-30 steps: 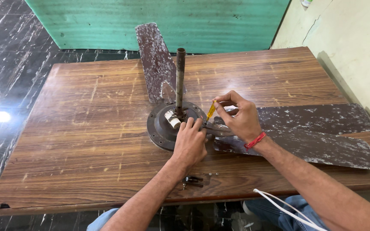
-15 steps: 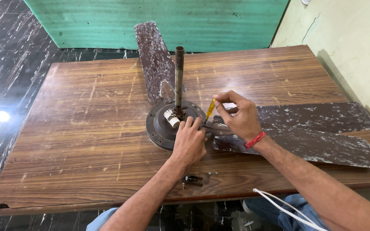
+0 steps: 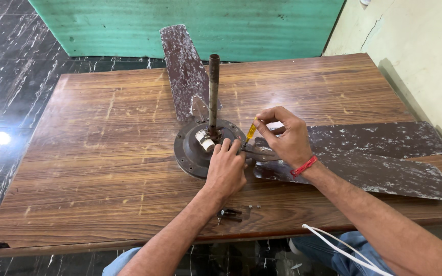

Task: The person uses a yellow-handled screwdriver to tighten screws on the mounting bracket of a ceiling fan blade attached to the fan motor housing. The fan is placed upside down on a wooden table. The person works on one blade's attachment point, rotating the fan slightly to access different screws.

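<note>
Nothing moved: right hand point(image 3: 285, 140) pinches yellow screwdriver point(image 3: 250, 132), tip hidden; left hand point(image 3: 226, 168) presses fan motor point(image 3: 195, 151)

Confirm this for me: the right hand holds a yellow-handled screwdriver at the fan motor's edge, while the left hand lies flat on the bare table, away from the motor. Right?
Not quite. In the head view the left hand rests on the fan motor, not on the table. The rest holds: the right hand holds the yellow-handled screwdriver at the motor's edge.
</note>
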